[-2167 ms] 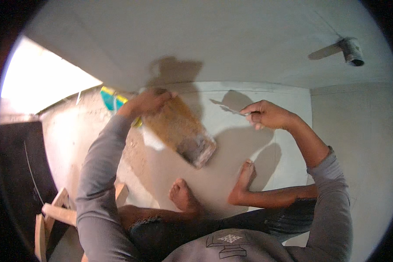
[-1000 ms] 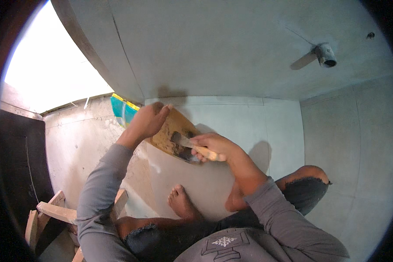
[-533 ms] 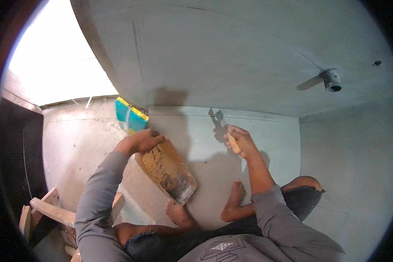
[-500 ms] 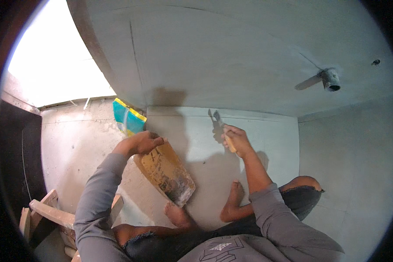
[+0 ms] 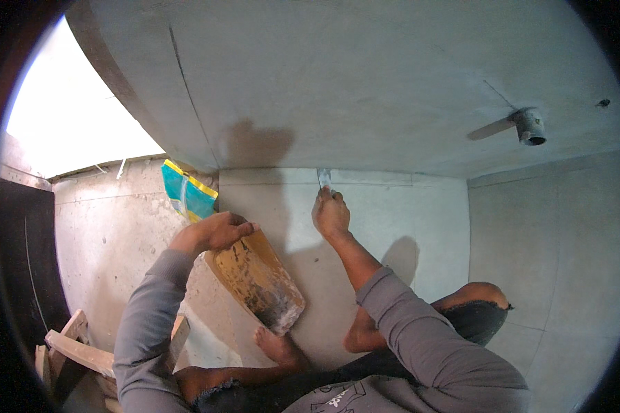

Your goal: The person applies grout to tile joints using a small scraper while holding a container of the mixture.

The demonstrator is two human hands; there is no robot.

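My left hand grips the upper rim of a worn yellow plastic tub, which tilts toward me and has grey-white paste smeared near its lower end. Fingers closed, my right hand holds a putty knife. Its metal blade meets the seam where the wall joins the floor tile; its handle is hidden by the hand. Just beyond my left hand stands a teal and yellow bag.
A grey pipe stub sticks out of the wall at right. Wooden pieces lie at lower left, near a dark panel. My bare feet rest on the floor by the tub. Bright light enters at upper left.
My right hand has moved left and forward, bringing the putty knife's blade to the seam at the foot of the wall. The left hand still holds the tub in nearly the same place.
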